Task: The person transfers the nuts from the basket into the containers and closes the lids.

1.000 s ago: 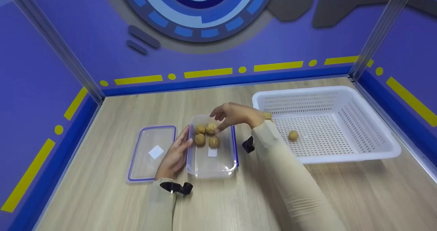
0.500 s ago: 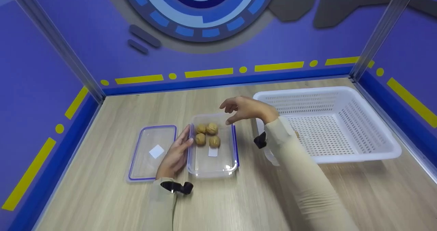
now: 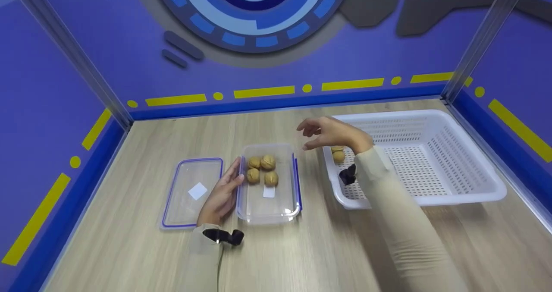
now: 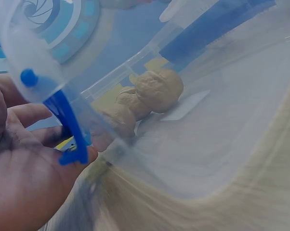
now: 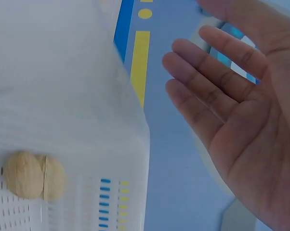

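In the head view my left hand (image 3: 221,197) holds the left side of a clear plastic food container (image 3: 263,212), thumb at its rim and fingers along the outer wall. Several walnuts (image 3: 268,162) lie in the container's far half. The left wrist view shows the fingers beside a hanging clip flap (image 4: 70,125) with blue edging. My right hand (image 3: 332,132) hovers over the left rim of a white basket (image 3: 414,200), fingers loosely bent. In the right wrist view its palm faces the camera with nothing in it. Two walnuts (image 5: 34,175) sit near the basket's wall.
A clear lid (image 3: 185,210) with a blue seal and a white label lies left of the container. Purple panels (image 3: 108,46) enclose the wooden table (image 3: 276,262) at the back and sides. My right sleeve (image 3: 405,214) covers part of the basket.
My right hand has moved right, from over the walnuts in the container to the basket's left edge. The walnuts in the container and my left hand stay put.
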Demonstrator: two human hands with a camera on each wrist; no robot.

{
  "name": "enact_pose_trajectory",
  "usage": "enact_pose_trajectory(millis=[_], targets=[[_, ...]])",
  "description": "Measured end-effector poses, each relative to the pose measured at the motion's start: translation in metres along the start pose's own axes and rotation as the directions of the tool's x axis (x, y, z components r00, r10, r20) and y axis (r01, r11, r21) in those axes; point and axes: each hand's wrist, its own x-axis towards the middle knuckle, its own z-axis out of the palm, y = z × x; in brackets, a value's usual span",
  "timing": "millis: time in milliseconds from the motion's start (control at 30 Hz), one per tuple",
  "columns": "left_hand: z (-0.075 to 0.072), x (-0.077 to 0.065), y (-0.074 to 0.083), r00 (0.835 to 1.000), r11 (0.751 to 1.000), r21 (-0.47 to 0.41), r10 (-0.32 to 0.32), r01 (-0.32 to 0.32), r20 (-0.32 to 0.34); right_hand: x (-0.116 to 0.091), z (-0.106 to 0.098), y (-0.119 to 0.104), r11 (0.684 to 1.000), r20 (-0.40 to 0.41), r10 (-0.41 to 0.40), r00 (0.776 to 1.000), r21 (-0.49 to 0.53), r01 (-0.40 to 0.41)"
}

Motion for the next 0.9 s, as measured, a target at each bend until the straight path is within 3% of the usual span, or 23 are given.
enact_pose_trajectory(millis=[633, 900], targets=[[0.002, -0.001, 0.001, 0.999, 1.000, -0.001, -0.018, 0.018, -0.031, -0.025, -0.014, 0.040, 0.997, -0.057, 0.073, 0.996, 0.015, -0.072], [0.002, -0.001, 0.002, 1.000, 1.000, 0.000, -0.023, 0.023, 0.003, -0.032, -0.016, 0.057, 0.997, -0.070, 0.076, 0.995, 0.037, -0.074]])
